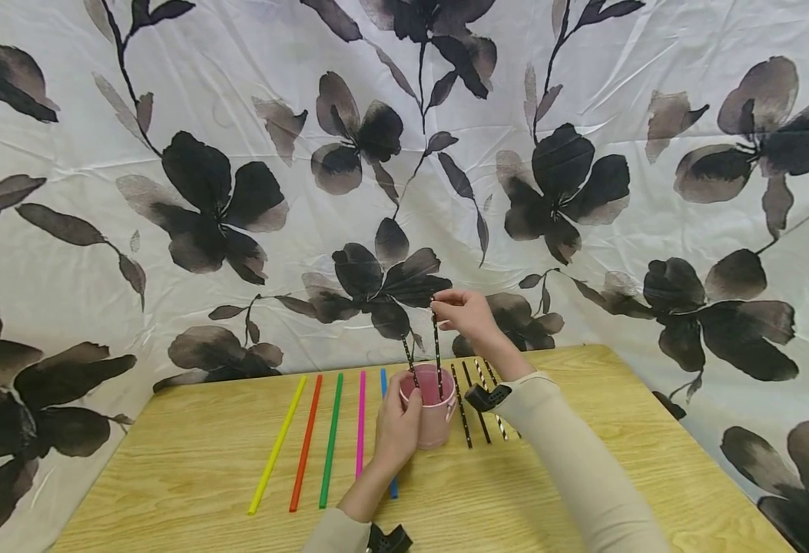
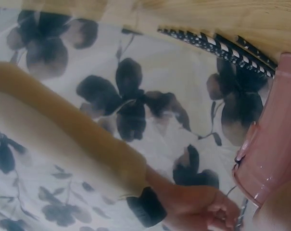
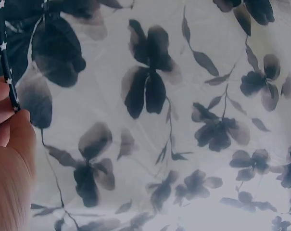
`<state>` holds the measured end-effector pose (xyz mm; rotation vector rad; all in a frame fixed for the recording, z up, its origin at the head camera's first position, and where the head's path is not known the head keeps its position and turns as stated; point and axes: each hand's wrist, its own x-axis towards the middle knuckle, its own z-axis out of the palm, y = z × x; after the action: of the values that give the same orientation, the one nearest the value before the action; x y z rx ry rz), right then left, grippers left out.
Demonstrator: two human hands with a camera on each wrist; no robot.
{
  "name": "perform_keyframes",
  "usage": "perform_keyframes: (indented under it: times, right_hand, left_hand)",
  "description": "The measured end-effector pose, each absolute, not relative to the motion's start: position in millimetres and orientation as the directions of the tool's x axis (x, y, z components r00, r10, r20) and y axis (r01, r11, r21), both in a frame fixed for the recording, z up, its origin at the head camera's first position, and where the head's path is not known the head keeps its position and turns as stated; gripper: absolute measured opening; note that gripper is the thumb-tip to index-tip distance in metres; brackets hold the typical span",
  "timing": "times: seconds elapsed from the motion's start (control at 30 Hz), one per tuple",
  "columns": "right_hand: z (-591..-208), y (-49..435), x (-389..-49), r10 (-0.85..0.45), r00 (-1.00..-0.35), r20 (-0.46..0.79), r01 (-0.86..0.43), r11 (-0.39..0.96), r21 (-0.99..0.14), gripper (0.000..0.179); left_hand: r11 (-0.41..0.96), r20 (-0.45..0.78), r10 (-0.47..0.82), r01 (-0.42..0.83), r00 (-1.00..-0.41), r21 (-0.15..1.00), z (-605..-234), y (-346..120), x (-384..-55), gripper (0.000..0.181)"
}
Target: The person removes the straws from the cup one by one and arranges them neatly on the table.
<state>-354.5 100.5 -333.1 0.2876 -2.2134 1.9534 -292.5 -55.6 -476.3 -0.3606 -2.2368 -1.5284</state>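
A small pink bucket (image 1: 433, 432) stands on the table, and my left hand (image 1: 397, 426) grips its left side, the thumb near the rim. Above the bucket, my right hand (image 1: 472, 316) pinches the top of a black straw with white stars (image 3: 5, 57); the straw's lower end reaches inside. Another dark patterned straw (image 1: 409, 358) leans in the bucket, close to the left fingers. In the left wrist view the bucket (image 2: 275, 134) appears at the right edge, with the right hand (image 2: 203, 204) beyond it.
Left of the bucket lie yellow (image 1: 276, 445), red (image 1: 306, 442), green (image 1: 331, 441), pink (image 1: 360, 422) and blue straws (image 1: 393, 487). Several black patterned straws (image 1: 462, 407) lie to its right, partly under the right forearm. A floral cloth (image 1: 445, 192) hangs behind the table (image 1: 190, 461).
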Motion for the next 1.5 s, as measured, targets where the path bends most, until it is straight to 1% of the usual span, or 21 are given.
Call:
perform_keyframes:
  times: [0.17,0.33,0.43,0.57,0.73,0.93,1.07,1.17,1.4,1.5]
  right_hand:
    - [-311,113,-347,-0.004,-0.949,0.315,-0.315,0.077,-0.946,0.031]
    - [-295,130,-341,0.043,-0.94,0.339,-0.337,0.039,-0.941,0.033]
    - [-290,142,-339,0.08,-0.938,0.338,-0.337,0.025,-0.941,0.034]
    - [-292,160,-339,0.108,-0.937,0.332,-0.328,0.055,-0.943,0.033]
    - [-302,182,-340,0.121,-0.939,0.321,-0.304,0.142,-0.942,0.033]
    - [-319,209,-342,0.153,-0.946,0.285,-0.245,0.239,-0.94,0.032]
    - [-335,229,-342,0.17,-0.947,0.272,-0.205,0.329,-0.922,0.031]
    - [-350,244,-344,0.158,-0.956,0.248,-0.172,0.381,-0.908,0.033]
    - [-381,271,-350,0.185,-0.967,0.177,-0.077,0.448,-0.891,0.035]
    - [-391,279,-351,0.21,-0.966,0.154,-0.043,0.455,-0.889,0.033]
  left_hand:
    - [0.369,0.465,-0.013,0.428,-0.885,0.825,-476,-56,-292,0.027]
    - [0.367,0.475,-0.025,0.434,-0.88,0.823,-474,-57,-292,0.028]
    - [0.367,0.475,-0.025,0.434,-0.879,0.823,-473,-57,-291,0.029]
    - [0.362,0.457,-0.016,0.421,-0.889,0.832,-473,-58,-290,0.029]
    - [0.353,0.46,-0.015,0.426,-0.888,0.833,-474,-59,-290,0.033]
    - [0.338,0.457,-0.005,0.429,-0.889,0.838,-471,-59,-292,0.037]
    - [0.339,0.457,0.004,0.431,-0.889,0.836,-470,-60,-292,0.037]
    - [0.338,0.449,0.002,0.423,-0.894,0.841,-472,-59,-292,0.037]
    - [0.305,0.431,-0.03,0.402,-0.902,0.863,-474,-58,-291,0.041]
    - [0.286,0.42,-0.027,0.395,-0.907,0.873,-474,-57,-290,0.039]
